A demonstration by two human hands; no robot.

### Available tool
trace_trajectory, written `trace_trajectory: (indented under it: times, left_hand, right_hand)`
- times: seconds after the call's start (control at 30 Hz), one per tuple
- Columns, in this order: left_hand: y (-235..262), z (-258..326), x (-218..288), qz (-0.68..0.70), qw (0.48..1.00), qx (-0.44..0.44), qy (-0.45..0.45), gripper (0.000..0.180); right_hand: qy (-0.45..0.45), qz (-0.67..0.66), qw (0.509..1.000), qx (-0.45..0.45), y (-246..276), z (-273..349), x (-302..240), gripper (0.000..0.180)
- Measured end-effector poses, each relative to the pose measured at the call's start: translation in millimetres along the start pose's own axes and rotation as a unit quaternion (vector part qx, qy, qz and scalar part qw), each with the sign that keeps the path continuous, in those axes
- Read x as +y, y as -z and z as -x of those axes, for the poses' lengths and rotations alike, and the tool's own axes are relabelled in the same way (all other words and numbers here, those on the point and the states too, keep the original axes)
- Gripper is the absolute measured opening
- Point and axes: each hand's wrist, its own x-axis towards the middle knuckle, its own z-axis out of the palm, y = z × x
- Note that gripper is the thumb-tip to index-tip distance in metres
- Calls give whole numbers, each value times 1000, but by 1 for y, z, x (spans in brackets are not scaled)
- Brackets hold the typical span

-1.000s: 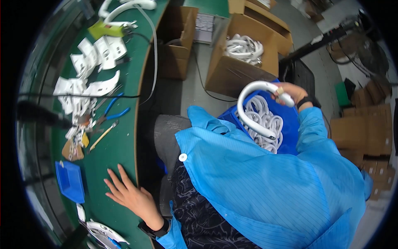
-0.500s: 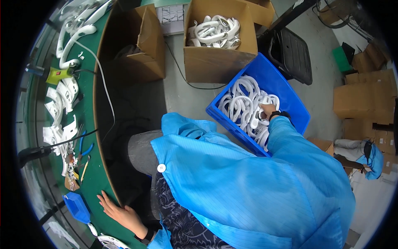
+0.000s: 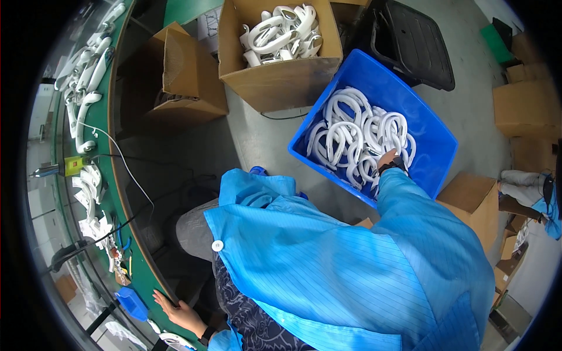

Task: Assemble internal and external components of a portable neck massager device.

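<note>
My right hand (image 3: 387, 158) reaches down into a blue plastic bin (image 3: 430, 169), touching the white curved plastic parts (image 3: 344, 137) heaped in it. Its fingertips are lost among the loop-shaped pieces, so whether it grips one cannot be made out. Far to the left, my left hand (image 3: 180, 313) lies open on the edge of the green workbench (image 3: 120, 202), fingers stretched out and holding nothing. A small blue tray (image 3: 132, 303) sits on the bench just beyond it.
Similar white parts fill a cardboard box (image 3: 281, 82) behind the bin. Another carton (image 3: 193, 76) stands by the bench. Beside the bin are a black crate (image 3: 418, 44) and a carton (image 3: 471, 196). A yellow-green tool (image 3: 74, 165) and a cable lie along the bench. Another person (image 3: 535, 193) is at far right.
The whole view has shifted, bringing the bin closer. My right hand has moved toward the bin's near right side, its fingers now less visible. My left hand stays on the bench edge.
</note>
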Motion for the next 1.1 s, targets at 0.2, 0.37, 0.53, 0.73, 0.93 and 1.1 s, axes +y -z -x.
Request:
trace_trajectory:
  times: [0.2,0.37,0.53,0.73,0.93,1.1]
  left_hand:
    - [-8,-6,0,12,1000,4,-7,79]
    - [-5,-12,2,18,1000,19,-3,81]
    - [-5,13,-29,12,998,44,44,83]
    - [17,20,10,52,994,65,77,65]
    - [49,152,4,170,921,236,258,45]
    - [47,280,9,99,774,265,566,40]
  right_hand:
    - [94,9,994,-53,-18,-35,4,57]
    - [173,-107,977,66,-46,-51,-87,35]
    - [574,-40,815,-63,37,65,-222,32]
    - [610,-52,676,-411,135,290,-300,20]
    - [686,147,490,-517,100,511,-350,18]
    - [708,277,372,-532,50,640,-337,18]
